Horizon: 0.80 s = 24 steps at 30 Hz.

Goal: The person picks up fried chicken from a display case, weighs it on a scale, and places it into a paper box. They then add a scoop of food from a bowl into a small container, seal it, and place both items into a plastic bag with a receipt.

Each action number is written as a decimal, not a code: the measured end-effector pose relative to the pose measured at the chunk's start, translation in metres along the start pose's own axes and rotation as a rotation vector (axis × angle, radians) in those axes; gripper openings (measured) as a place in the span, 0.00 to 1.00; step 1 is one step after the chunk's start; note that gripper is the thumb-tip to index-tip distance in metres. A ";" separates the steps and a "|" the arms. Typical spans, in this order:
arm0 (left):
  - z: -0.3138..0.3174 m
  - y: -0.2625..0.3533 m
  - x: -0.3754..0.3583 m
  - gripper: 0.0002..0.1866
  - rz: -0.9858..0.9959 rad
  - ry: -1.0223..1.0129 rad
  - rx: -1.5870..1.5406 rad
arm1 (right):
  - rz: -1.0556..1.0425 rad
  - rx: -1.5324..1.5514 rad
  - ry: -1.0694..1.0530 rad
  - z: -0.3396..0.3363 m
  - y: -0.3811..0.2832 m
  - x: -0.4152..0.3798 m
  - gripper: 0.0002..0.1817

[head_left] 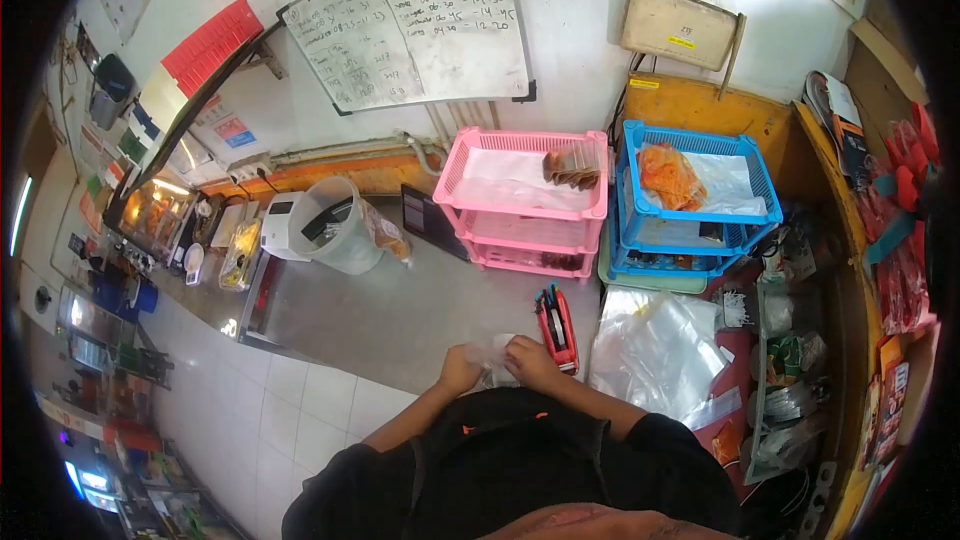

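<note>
A small clear plastic bag (488, 354) is between my two hands, close to my body at the steel counter's front edge. My left hand (459, 369) has its fingers closed on the bag's left side. The fingers of my right hand (528, 357) pinch its upper right part. What the bag contains, if anything, is too blurred to make out. Just right of my right hand lies a long red item (557, 328) with black parts, perhaps a tool or a holder. Further right, a stack of clear plastic sheets or bags (655, 348) lies flat.
Pink stacked baskets (475, 198) and blue stacked baskets (745, 208) stand behind the counter (370, 308); brown packets and an orange bag lie on top. A translucent bucket (352, 252) and white machine (280, 227) stand at left. Shelves (845, 230) line the right.
</note>
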<state>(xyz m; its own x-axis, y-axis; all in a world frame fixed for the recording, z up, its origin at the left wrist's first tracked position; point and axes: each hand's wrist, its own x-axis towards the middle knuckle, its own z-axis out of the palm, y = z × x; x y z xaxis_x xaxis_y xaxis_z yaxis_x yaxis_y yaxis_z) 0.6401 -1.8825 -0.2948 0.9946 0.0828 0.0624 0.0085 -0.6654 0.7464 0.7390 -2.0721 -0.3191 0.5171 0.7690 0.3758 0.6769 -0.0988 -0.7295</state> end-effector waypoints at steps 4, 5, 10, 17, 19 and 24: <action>-0.001 0.023 0.006 0.10 -0.644 0.160 -0.963 | -0.059 0.068 0.073 -0.014 -0.032 0.008 0.14; -0.008 0.037 0.011 0.10 -0.659 0.187 -1.011 | -0.078 0.086 0.062 -0.017 -0.038 0.010 0.14; -0.030 0.073 0.022 0.14 -0.542 0.311 -1.053 | -0.075 0.202 0.159 -0.030 -0.061 0.032 0.15; -0.051 0.108 0.019 0.07 -0.140 0.641 -0.766 | 0.376 0.968 0.473 -0.066 -0.125 0.078 0.03; -0.058 0.119 0.015 0.09 0.024 0.668 -0.532 | 0.339 1.054 0.573 -0.076 -0.143 0.090 0.04; -0.085 0.152 -0.002 0.10 0.233 0.526 -0.787 | 0.132 0.977 0.632 -0.114 -0.185 0.103 0.06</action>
